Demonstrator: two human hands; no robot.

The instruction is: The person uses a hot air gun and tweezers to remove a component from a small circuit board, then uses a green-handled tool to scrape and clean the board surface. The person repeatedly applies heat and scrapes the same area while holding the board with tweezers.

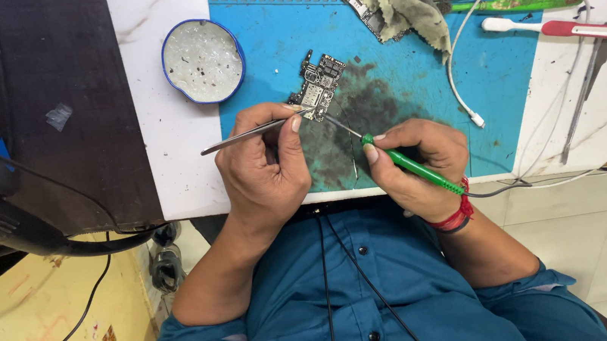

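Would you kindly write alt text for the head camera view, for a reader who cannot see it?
Seen from above, a left hand holds tweezers and a right hand holds a green soldering iron, both tips at a small circuit board on a stained blue mat. A round tin sits nearby.

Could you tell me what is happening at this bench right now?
A person in a blue shirt is working on a small circuit board lying on a blue mat. The left hand holds metal tweezers with the tips at the board's edge. The right hand grips a green-handled soldering iron, its tip angled toward the board. A round tin sits to the left of the board.
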